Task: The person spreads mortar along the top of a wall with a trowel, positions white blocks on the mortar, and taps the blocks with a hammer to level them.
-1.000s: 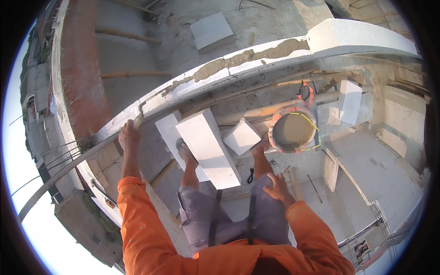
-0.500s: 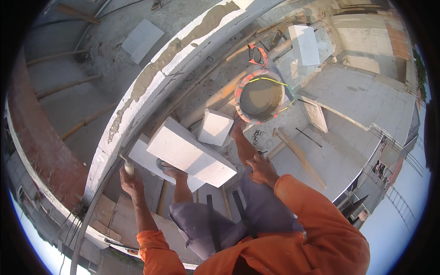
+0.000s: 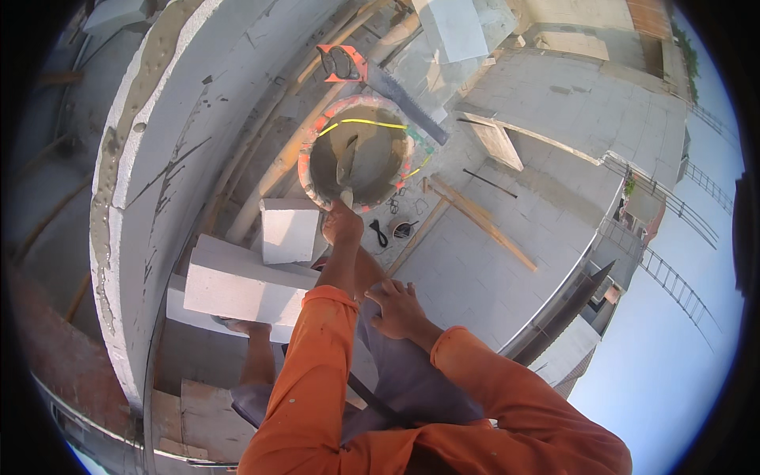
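Note:
My left hand (image 3: 343, 223) grips the pale handle of a trowel (image 3: 346, 165), whose blade dips into grey mortar (image 3: 384, 154). The mortar sits in a round bucket (image 3: 307, 176) with an orange-patched rim and a yellow strap across it. My right hand (image 3: 401, 310) rests on my knee, fingers spread and holding nothing. To the left of the bucket runs a white block wall (image 3: 190, 87), with a strip of wet mortar (image 3: 119, 142) along its top.
A small white block (image 3: 289, 232) and a longer one (image 3: 241, 281) lie by my feet. Beyond the bucket is a handsaw (image 3: 400, 91) with an orange handle. Wooden strips (image 3: 491, 226) lie on the floor at right, near a small cup (image 3: 404, 229).
My left hand has swung from beside the wall over to the bucket, putting the trowel into the mortar. The view has shifted right. My right hand stays on my knee.

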`<state>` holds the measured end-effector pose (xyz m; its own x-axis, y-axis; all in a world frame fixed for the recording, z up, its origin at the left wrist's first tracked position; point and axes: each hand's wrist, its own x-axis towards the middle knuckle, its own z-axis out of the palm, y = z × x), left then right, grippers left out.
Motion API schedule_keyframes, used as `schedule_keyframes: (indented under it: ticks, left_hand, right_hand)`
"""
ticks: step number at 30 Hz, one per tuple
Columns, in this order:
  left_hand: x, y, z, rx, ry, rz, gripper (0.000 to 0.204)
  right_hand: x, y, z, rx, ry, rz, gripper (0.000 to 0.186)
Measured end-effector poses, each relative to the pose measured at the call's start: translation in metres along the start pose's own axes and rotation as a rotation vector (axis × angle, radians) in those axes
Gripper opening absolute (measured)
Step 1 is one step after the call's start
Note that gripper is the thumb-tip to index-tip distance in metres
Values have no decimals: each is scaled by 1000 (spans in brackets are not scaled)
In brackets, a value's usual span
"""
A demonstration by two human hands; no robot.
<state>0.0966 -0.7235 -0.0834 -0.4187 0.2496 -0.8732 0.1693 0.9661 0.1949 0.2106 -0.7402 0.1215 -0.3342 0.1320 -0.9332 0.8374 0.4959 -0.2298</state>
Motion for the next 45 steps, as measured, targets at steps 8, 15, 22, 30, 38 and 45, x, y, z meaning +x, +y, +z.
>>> schedule_keyframes:
  ticks: [8, 15, 22, 30, 38, 45]
  left_hand:
    - [8, -58, 25, -319, -371, 189, 55]
    - [-77, -92, -112, -579, -408, 336, 55]
    - [-151, -206, -298, -513, -122, 297, 46]
    - [-232, -456, -394, -125, 625, 66, 30]
    - [-277, -592, -379, 219, 866, -233, 21]
    - [-205, -484, -378, 174, 937, -4, 20]
  right_hand:
    - [4, -3, -8, -84, -44, -3, 59]
    - [1, -13, 1, -189, -44, -10, 59]
    - [3, -42, 21, -404, 2, -2, 60]
    - [1, -87, 42, -591, -21, 0, 57]
    - [1, -99, 60, -713, -2, -21, 57]
    - [5, -79, 64, -597, 80, -58, 53]
